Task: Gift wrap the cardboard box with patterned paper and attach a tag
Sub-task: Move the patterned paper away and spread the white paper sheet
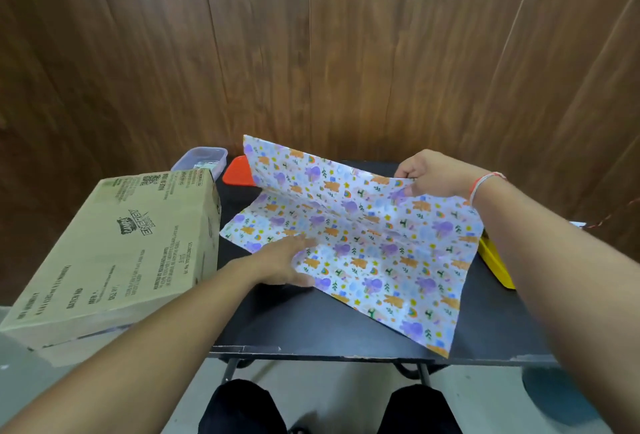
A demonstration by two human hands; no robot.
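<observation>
The left hand [287,260] lies flat, fingers spread, pressing on the near-left part of the patterned paper [363,243], which is spread across the dark table [311,329]. The right hand [429,174] is closed in a pinch on the far right edge of the sheet and holds that edge lifted, so the far part of the paper stands up along a crease while the rest lies on the tabletop. The near right corner of the sheet reaches the table's front edge.

The cardboard box [114,253] sits to the left of the paper, printed side up, overhanging the left side of the table; its right face is just beside the left hand's wrist. It is bare, not touching the paper.

Behind the box stands a clear plastic container [201,156], with an orange lid [237,172] just beside it, partly hidden by the raised paper. A yellow object [498,267] lies at the table's right side, partly under the sheet and the right forearm. A wood-panelled wall [311,46] rises behind the table.
</observation>
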